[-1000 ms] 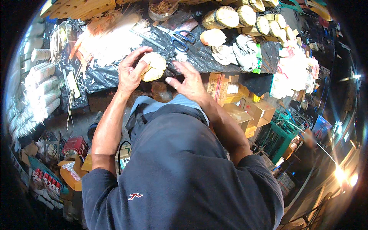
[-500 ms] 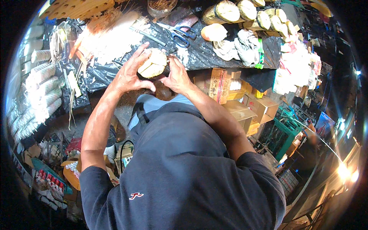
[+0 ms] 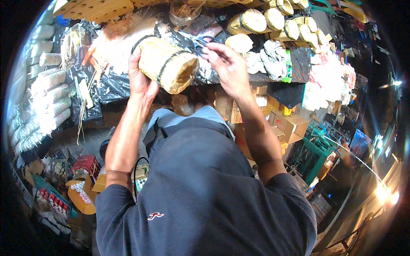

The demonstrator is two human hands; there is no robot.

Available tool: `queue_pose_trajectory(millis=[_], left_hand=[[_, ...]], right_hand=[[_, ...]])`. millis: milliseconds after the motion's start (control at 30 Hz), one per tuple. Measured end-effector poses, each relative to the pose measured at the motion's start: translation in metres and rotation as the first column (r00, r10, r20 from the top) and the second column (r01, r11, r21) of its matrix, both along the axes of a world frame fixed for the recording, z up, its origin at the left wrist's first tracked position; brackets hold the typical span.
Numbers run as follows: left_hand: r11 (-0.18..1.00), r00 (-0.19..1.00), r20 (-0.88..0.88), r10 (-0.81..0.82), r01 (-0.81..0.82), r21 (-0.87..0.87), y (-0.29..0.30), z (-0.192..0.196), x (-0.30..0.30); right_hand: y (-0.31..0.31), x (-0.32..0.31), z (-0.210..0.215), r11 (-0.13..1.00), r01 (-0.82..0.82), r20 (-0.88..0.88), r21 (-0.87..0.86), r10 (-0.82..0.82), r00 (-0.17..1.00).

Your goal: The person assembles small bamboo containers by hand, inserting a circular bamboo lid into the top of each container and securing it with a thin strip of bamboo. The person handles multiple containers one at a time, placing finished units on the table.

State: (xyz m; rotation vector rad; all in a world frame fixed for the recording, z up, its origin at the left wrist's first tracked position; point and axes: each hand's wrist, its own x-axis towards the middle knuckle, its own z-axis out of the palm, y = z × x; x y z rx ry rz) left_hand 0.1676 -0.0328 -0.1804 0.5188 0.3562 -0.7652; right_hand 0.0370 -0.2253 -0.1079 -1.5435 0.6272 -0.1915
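Observation:
A yellowish cylindrical bundle (image 3: 159,59) with black bands around it lies tilted above the table's near edge, one crinkled end facing right and toward me. My left hand (image 3: 141,79) grips it from its left and near side, thumb up along the wall; some fingers are hidden behind it. Just right of the bundle, my right hand (image 3: 229,68) is raised with its fingers apart and nothing in them. Its fingertips are close to blue-handled scissors (image 3: 197,39) and partly cover them; I cannot tell whether they touch.
Similar banded bundles (image 3: 247,21) stand at the far right, near a pale round piece (image 3: 239,43) and a crumpled grey cloth (image 3: 274,59). A round container (image 3: 184,16) sits at the back. White rolls (image 3: 52,96) are stacked left. Cardboard boxes (image 3: 290,123) stand below the table.
The bundle has gone from end-on between both hands to lying sideways in my left hand. My right hand has let go and moved right and up toward the scissors.

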Motion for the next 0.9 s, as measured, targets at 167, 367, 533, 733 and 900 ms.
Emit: queue_pose_trajectory(millis=[167, 367, 533, 733, 900], left_hand=[[0.98, 0.992, -0.086, 0.089, -0.072, 0.185, -0.009, 0.013, -0.008], [0.971, 0.997, -0.012, 0.081, -0.076, 0.228, -0.008, 0.017, -0.011], [0.977, 0.985, -0.053, 0.164, -0.155, 0.145, -0.013, 0.032, -0.005], [0.981, 0.984, -0.06, 0.168, -0.161, 0.11, -0.009, 0.022, -0.003], [0.967, 0.996, -0.051, 0.07, -0.08, -0.24, 0.008, 0.007, -0.008]], right_hand=[[0.031, -0.025, 0.041, 0.892, 0.003, 0.225, -0.453, 0.111, 0.968], [0.055, -0.002, 0.067, 0.669, 0.102, 0.328, -0.736, 0.221, 0.918], [0.059, 0.019, 0.066, 0.544, 0.16, 0.29, -0.823, 0.161, 0.943], [0.068, 0.033, 0.077, 0.443, 0.082, 0.145, -0.893, 0.111, 0.983], [0.067, 0.038, 0.083, 0.47, 0.054, 0.187, -0.881, 0.24, 0.953]])
